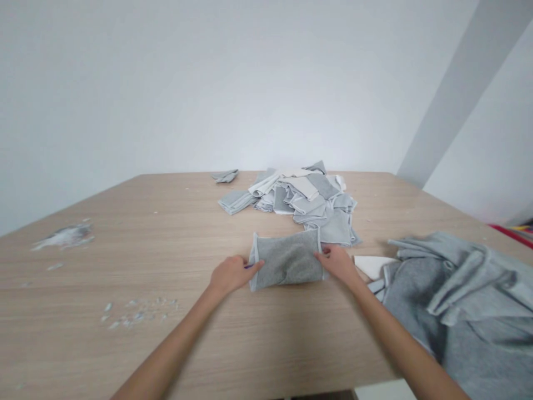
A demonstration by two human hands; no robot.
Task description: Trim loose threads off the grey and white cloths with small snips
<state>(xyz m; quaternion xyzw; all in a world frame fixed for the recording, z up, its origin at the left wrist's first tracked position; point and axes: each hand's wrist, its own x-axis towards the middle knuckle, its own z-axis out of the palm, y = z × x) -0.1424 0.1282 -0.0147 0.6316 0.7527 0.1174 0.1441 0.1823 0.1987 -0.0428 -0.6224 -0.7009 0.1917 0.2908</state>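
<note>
A grey piece of fabric (289, 260) with pale edges is stretched between my two hands at the middle of the table. At its left edge my left hand (233, 273) pinches it, thumb on top. A small dark blue or purple thing (249, 266) shows by those fingers, too small to name. My right hand (338, 261) grips the opposite edge between thumb and fingers. The fabric looks folded in layers and slightly bulged. Its underside and the fingers behind it are hidden.
Beyond the hands lies a heap of folded grey and white fabric pieces (308, 194). A larger grey fabric pile (470, 300) covers the right side. Thread scraps (66, 236) and small clippings (137, 314) lie at left on the wooden table (187, 222).
</note>
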